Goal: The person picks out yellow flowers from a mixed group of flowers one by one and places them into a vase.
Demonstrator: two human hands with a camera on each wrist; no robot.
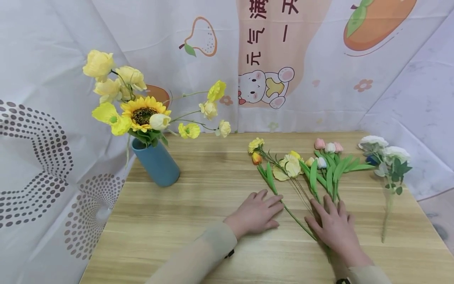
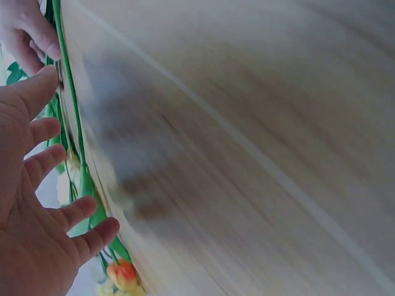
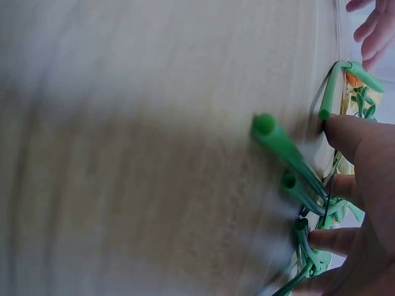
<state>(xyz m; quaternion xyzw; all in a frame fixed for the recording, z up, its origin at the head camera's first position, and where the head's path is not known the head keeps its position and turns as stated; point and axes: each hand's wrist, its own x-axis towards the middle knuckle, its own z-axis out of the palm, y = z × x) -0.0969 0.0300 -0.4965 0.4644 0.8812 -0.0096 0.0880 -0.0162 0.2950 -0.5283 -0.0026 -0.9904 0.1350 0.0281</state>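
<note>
My left hand (image 1: 256, 213) has its fingers spread above the table, near the green stem of an orange tulip (image 1: 257, 158). In the left wrist view those fingers (image 2: 46, 161) look apart from each other, with nothing gripped. My right hand (image 1: 335, 227) rests over a bundle of green stems (image 3: 287, 148), its fingers loosely spread and touching them. Pink and white tulips (image 1: 330, 148) lie beyond that hand. Between the hands and the backdrop lie a cream flower (image 1: 291, 165) and a yellow carnation-like flower (image 1: 255, 144) on thin stems.
A blue vase (image 1: 157, 165) at the back left holds a sunflower (image 1: 143, 113) and several yellow flowers. White flowers (image 1: 396, 154) on a pale stem lie at the right of the wooden table (image 1: 198, 197). A printed cloth (image 1: 198, 79) hangs behind.
</note>
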